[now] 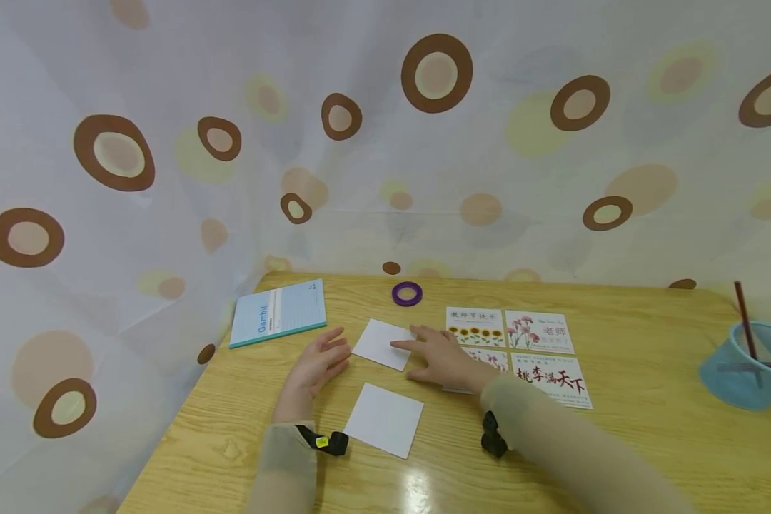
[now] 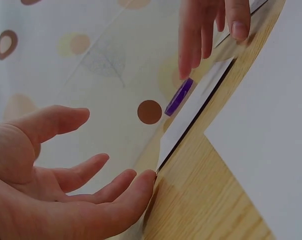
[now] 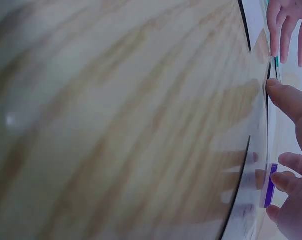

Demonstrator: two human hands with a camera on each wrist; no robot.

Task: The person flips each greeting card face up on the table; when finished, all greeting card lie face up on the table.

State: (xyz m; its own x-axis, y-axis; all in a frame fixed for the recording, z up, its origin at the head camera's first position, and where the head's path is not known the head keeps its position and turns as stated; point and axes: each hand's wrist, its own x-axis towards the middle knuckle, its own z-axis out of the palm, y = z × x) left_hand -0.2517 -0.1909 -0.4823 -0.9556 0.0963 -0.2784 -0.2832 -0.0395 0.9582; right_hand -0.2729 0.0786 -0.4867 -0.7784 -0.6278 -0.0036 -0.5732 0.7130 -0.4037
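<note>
On the wooden table [image 1: 617, 442] lies a blank white card [image 1: 383, 343]. My right hand [image 1: 406, 357] rests flat, its index finger pressing the card's right part, while the palm covers part of a printed card. My left hand [image 1: 331, 351] lies open at the card's left edge with spread fingers. In the left wrist view a fingertip of that hand [image 2: 141, 182] touches the card's edge [image 2: 188, 122], and the right hand's fingers [image 2: 211, 30] show at the top. A second blank card [image 1: 384, 418] lies nearer to me, between my wrists.
Several printed greeting cards [image 1: 540, 332] sit right of the hands. A purple tape ring [image 1: 407, 293] lies behind the white card, and a light blue notebook [image 1: 278, 312] at the back left. A blue basket [image 1: 748, 371] holding pencils stands far right. A patterned curtain encloses the table.
</note>
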